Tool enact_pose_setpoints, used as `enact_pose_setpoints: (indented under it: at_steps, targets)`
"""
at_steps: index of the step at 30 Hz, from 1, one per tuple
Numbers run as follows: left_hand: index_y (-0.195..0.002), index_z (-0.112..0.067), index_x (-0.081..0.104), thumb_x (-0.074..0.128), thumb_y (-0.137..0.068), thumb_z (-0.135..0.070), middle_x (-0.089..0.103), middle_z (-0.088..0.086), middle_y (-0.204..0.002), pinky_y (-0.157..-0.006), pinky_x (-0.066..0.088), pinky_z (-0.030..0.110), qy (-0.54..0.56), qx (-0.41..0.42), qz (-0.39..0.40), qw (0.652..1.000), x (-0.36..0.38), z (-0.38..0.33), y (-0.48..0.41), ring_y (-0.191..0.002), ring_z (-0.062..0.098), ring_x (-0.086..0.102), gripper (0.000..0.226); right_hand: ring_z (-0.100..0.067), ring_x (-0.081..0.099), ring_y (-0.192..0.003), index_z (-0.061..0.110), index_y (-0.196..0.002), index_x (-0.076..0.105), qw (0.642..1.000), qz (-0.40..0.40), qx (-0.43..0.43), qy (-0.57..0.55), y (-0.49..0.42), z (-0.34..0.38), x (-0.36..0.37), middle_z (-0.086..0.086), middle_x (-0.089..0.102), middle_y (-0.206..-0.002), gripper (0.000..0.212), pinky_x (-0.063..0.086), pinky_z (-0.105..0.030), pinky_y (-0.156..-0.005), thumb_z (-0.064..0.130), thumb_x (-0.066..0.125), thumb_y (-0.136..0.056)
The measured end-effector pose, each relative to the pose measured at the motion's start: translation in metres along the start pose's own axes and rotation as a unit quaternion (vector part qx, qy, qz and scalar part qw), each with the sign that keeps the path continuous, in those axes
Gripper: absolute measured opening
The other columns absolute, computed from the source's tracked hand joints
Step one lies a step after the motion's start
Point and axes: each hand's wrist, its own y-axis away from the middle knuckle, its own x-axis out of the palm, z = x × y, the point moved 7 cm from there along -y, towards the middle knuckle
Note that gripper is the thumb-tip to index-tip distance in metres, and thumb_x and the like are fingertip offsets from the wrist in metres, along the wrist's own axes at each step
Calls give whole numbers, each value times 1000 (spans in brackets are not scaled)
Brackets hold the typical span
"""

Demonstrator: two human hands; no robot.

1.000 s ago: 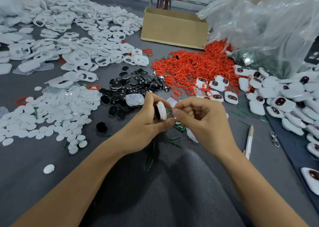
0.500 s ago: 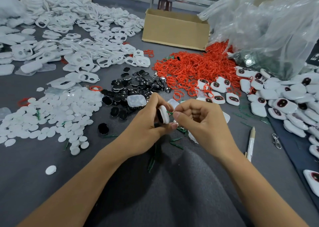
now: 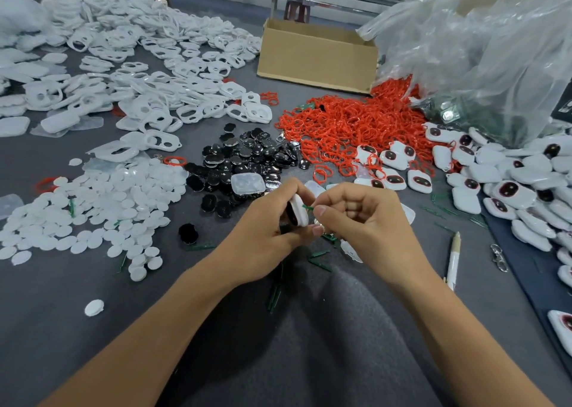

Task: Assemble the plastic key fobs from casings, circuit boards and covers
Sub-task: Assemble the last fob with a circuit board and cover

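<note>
Head view. My left hand (image 3: pixel 263 233) grips a white casing (image 3: pixel 299 211) stood on edge, with the thumb low and the fingers curled over the top. It is held above the tabletop (image 3: pixel 46 298), just nearer me than the black pile (image 3: pixel 244 159).

My right hand (image 3: pixel 362 218) is against the casing's right side with its fingers curled in. Thumb and forefinger pinch a thin green piece (image 3: pixel 308 207) at the casing's rim.

The casing's dark face is turned toward my left palm and mostly hidden. My fingertips cover most of the green piece, so I cannot tell its shape.

Red rings (image 3: pixel 349 128) lie right of and beyond the black pile, and white discs (image 3: pixel 102 208) lie left of it. Finished fobs (image 3: pixel 495 174) are far right, cut off at the frame edge.
</note>
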Motion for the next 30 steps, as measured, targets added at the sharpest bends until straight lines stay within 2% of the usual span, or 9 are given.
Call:
enact_pose_setpoints:
  at_steps: [4, 8, 11, 15, 18, 20, 24, 27, 30]
  targets:
    - [-88, -17, 53, 75, -82, -12, 53, -5, -77, -64, 35, 15, -71, 30, -8, 997, 0, -2, 1, -72, 3, 46, 23, -12, 45, -52, 2, -79, 70, 998, 24, -2, 63, 0, 1, 1, 3, 55, -52, 10, 35, -16, -51, -4, 64, -84]
    - [-87, -15, 52, 74, -81, -12, 51, -5, -83, -68, 32, 14, -101, 43, 1, 994, 6, -3, 1, -81, 8, 44, 23, -16, 50, -54, 11, -74, 68, 992, 40, -4, 117, 1, 3, -1, -3, 64, -58, 16, 39, -27, -54, -1, 67, -83]
    - [-87, -22, 48, 72, -83, -12, 47, -12, -79, -66, 32, 13, -76, 59, -22, 995, 3, -7, 0, -76, 2, 43, 27, -14, 48, -55, 10, -74, 66, 996, 31, -11, 88, 1, 6, -4, -1, 60, -56, 19, 38, -22, -53, -6, 64, -84]
    - [-90, -12, 50, 70, -84, -12, 45, -13, -77, -68, 32, 15, -63, 77, -37, 994, 0, -10, 0, -75, 2, 43, 21, -20, 42, -59, 10, -78, 66, 996, 35, -21, 75, 1, 10, -5, -20, 54, -59, 19, 36, -28, -57, -6, 60, -86]
    - [-89, -8, 51, 68, -84, -16, 45, -13, -77, -67, 33, 21, -60, 84, -26, 994, 3, -12, 1, -75, 7, 42, 20, -19, 42, -57, 8, -80, 67, 996, 41, -21, 77, 2, 8, -3, 5, 55, -53, 18, 36, -24, -55, -7, 60, -87]
    - [-89, -7, 51, 70, -84, -15, 47, -9, -78, -67, 34, 24, -64, 86, -25, 994, 3, -11, 1, -75, 9, 43, 21, -17, 43, -56, 9, -79, 67, 995, 41, -18, 89, 2, 7, -2, 9, 55, -52, 18, 36, -22, -54, -7, 61, -86]
    - [-89, -8, 49, 73, -84, -18, 50, -3, -85, -72, 36, 21, -105, 81, -6, 991, 6, -6, 2, -83, 11, 45, 26, -11, 41, -52, 15, -73, 67, 982, 49, -24, 179, 2, 7, -5, 8, 51, -51, 21, 35, -25, -52, -3, 65, -84]
    - [-88, -20, 43, 72, -85, -21, 45, -13, -89, -77, 33, 10, -134, 94, 20, 986, 11, -7, 4, -89, 0, 42, 29, -7, 37, -50, 21, -66, 64, 951, 80, -52, 296, 4, 11, -4, 3, 48, -51, 26, 31, -22, -51, 0, 66, -82]
    - [-88, -23, 39, 69, -87, -19, 40, -19, -86, -76, 33, 11, -162, 130, 29, 978, 14, -14, 5, -86, 1, 39, 31, -12, 42, -54, 15, -67, 66, 926, 109, -66, 355, 6, 13, -2, 0, 55, -56, 20, 34, -26, -54, 4, 64, -83]
